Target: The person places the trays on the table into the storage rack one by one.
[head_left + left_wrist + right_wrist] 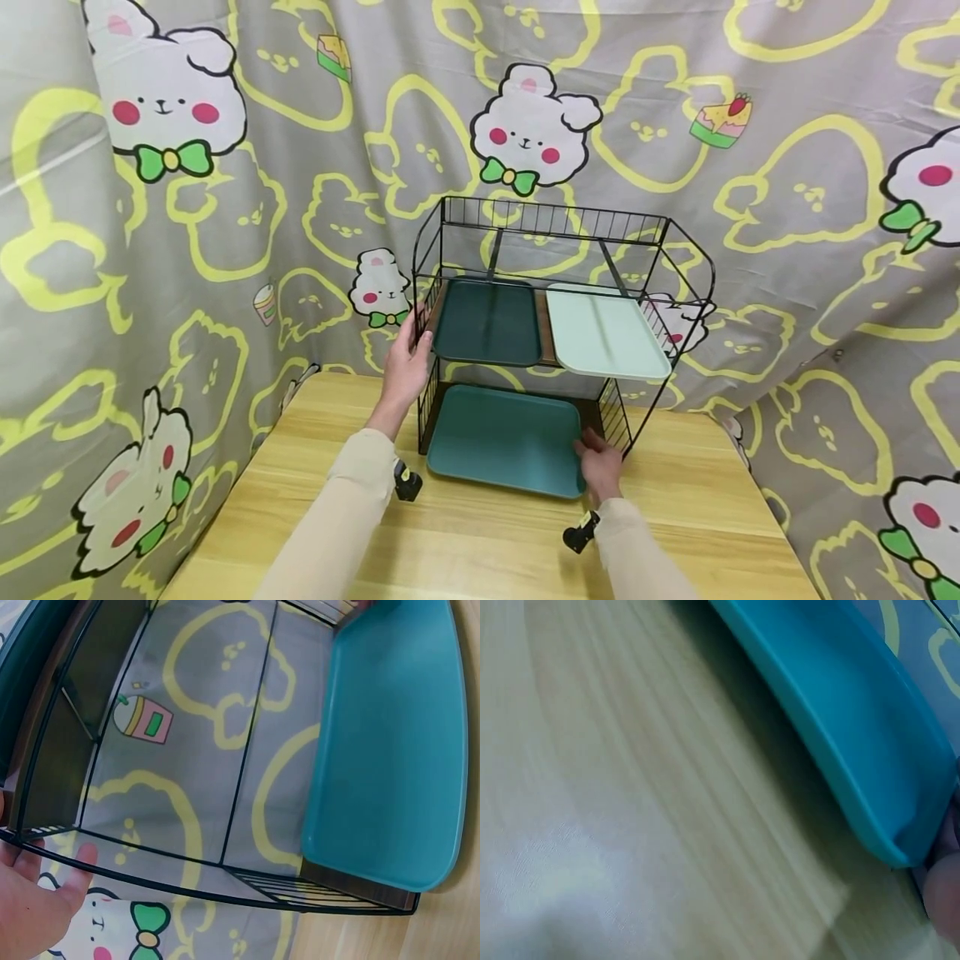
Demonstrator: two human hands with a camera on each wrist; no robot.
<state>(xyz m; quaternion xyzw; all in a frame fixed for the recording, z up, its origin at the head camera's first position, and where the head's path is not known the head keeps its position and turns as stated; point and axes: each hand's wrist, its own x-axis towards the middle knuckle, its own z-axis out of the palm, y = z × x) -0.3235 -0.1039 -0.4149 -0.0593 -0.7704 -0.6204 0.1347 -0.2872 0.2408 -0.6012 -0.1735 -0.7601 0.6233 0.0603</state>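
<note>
A black two-tier wire rack (555, 223) stands on the table. My left hand (408, 367) grips its left side at the upper shelf, and the left wrist view shows fingers at the wire frame. On the lower shelf lies a teal tray (506, 437), its front edge sticking out past the shelf. My right hand (602, 467) holds this tray at its right edge; the right wrist view shows only a finger beside the corner, the rest hidden. A dark green tray (487, 321) and a pale mint tray (609, 331) lie side by side on the upper shelf.
The light wood table (450, 542) runs in front of the rack and to both sides. A patterned grey curtain (660, 50) hangs close behind and around it. The rack's wire side panel (617, 417) is beside my right hand.
</note>
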